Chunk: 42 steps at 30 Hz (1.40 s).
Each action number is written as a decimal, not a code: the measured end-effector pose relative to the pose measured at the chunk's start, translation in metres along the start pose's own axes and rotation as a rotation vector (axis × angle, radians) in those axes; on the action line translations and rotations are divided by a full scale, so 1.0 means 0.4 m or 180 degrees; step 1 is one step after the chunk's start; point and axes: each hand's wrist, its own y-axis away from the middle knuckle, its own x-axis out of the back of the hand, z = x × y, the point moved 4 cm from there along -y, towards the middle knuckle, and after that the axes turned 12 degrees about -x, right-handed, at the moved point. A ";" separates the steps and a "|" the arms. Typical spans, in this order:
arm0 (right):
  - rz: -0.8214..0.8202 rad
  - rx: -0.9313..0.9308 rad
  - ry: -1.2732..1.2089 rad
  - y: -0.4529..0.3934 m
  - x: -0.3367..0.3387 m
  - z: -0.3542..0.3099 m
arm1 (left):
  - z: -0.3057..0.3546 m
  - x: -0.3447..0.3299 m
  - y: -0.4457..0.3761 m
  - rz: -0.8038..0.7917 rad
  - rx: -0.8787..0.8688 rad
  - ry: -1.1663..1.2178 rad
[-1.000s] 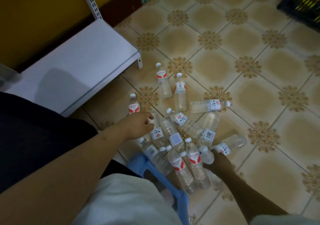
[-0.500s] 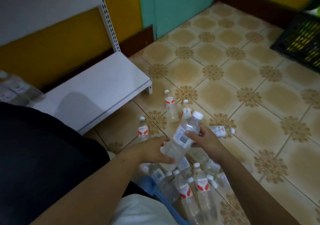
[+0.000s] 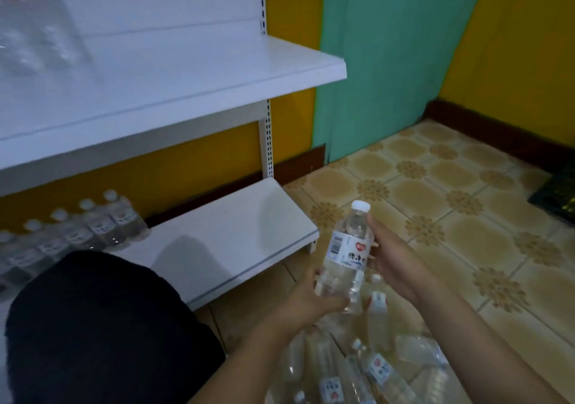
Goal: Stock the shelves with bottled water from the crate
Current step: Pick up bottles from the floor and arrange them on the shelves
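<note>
One water bottle (image 3: 347, 256) is held up btwn both hands, nr centre of view, above the floor pile. Bottle is roughly upright, tilted a bit w/ white cap toward far right; label w/ red mark and barcode is turned to the camera. Left hand (image 3: 311, 302) is wrapped round the lower body/base of the bottle, fingers curled closed on it. Right hand (image 3: 393, 262) is laid against the bottle's right side at label and shoulder level, fingers partly extended, thumb nr the neck; loosely closed on it, not a tight fist.

Loose bottles (image 3: 378, 313) are seen lying on the tiled floor (image 3: 451, 204) directly below the hands, at near centre-right; several overlap, exact count can't be told, near ones blurred.

White lower shelf (image 3: 224, 232) is seen left of the hands, low to the floor, its right half bare. A row of stocked bottles (image 3: 93, 223) stands upright at its far-left side, caps up, touching one another, running off the left edge. White upper shelf (image 3: 186, 70) is above it; blurred bottles (image 3: 34, 39) are made out at its far left.

Dark crate (image 3: 557, 195) is partly seen at far right edge on the floor, well apart from the hands. Dark-clothed knee (image 3: 102, 326) fills near left
</note>
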 end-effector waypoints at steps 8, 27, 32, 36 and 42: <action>-0.0379 0.0527 0.0229 0.001 -0.243 -0.272 | 0.214 0.263 0.075 0.0243 -0.0315 0.0045; -0.1471 0.2594 0.2815 0.217 -1.250 -0.176 | -0.180 0.922 0.661 0.4085 -0.1497 0.3556; -0.1695 0.1991 0.3264 0.088 -1.467 0.003 | -0.373 1.003 0.678 0.4907 -0.0981 0.4581; -0.1733 0.1978 0.3578 0.014 -1.649 0.067 | -0.470 1.116 0.679 0.5496 -0.0544 0.4629; -0.1985 0.2117 0.3887 -0.094 -1.903 0.187 | -0.579 1.313 0.676 0.5999 0.0238 0.3932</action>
